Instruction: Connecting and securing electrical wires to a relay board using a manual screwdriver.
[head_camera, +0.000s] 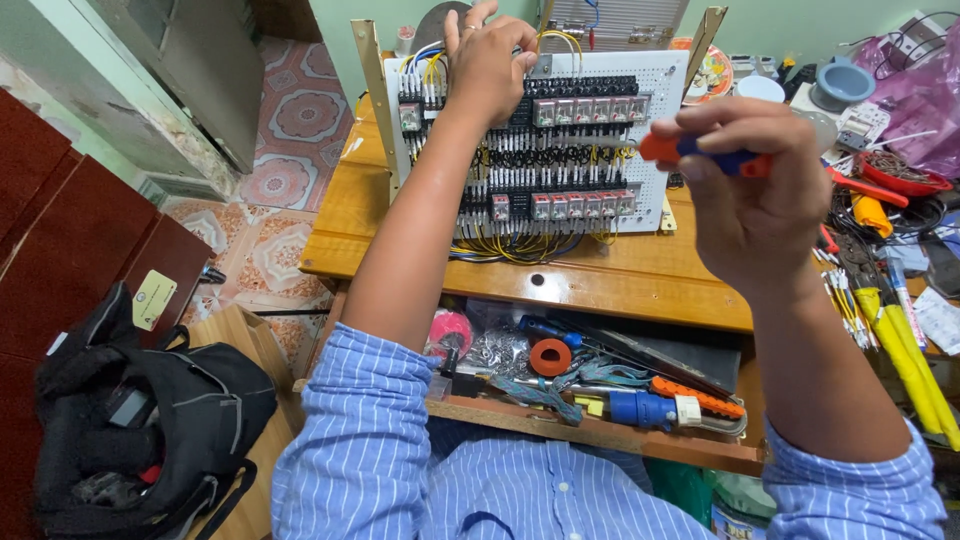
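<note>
While the white perforated control panel (655, 85) stands tilted upright on the wooden table (600, 285), I see it packed with rows of relays and black terminal blocks, with yellow and blue wires looping out at the top and sagging in a bundle along its lower edge. From the left, my left hand (487, 62) reaches up to the panel's top edge, fingers curled over the wiring there; it covers that part of the panel, and I cannot tell whether it pinches a wire or only rests on them. To the right and nearer to me, my right hand (752, 195) is closed around a screwdriver (700, 152) with an orange and blue handle, held in front of the panel's right side and apart from it.

On the far left a black bag (150, 420) sits on the floor beside a dark red cabinet (60, 240). Below the tabletop an open shelf (600, 435) holds a jumble of tools, an orange tape roll (550, 356) and a blue plug (640, 408). To the right of the panel the table is crowded with yellow-handled tools (905, 350), a red bowl (905, 180) and loose cables.

My left forearm hides a strip of the panel's left half, and the screwdriver's shaft is mostly hidden by my fingers. The things at the far right edge are cut off by the frame.
</note>
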